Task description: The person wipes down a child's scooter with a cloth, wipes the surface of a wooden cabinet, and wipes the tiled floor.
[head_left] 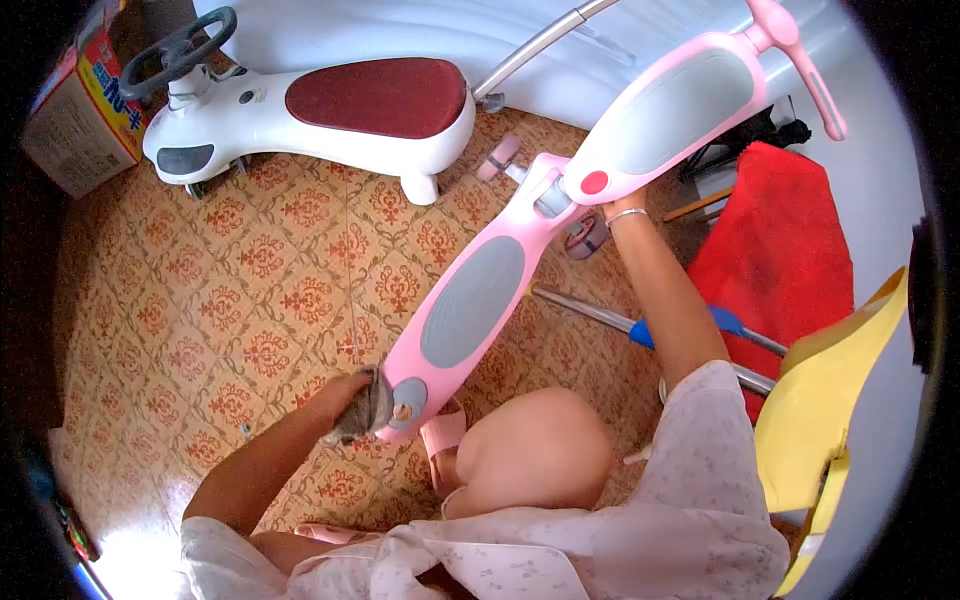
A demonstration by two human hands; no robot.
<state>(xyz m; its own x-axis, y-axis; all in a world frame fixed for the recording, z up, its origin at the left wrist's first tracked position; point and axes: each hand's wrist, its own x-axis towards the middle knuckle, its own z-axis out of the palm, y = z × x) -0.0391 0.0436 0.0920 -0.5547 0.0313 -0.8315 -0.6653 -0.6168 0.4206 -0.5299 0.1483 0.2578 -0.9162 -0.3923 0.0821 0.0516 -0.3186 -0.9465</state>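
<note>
A pink scooter with grey pads lies slantwise across the view, its handlebar at the upper right and its lower end near my knees. My left hand is closed on a grey-brown cloth, which presses against the side of the scooter's lower end. Under the scooter's middle joint, beside the red button, is my right hand, with a bracelet at the wrist; its fingers are mostly hidden behind the pink frame. Two small wheels show on either side of the joint.
Behind stands a white ride-on car with a dark red seat and black steering wheel. A cardboard box is at the upper left. To the right are red cloth, metal poles and a yellow plastic object. Patterned floor lies below.
</note>
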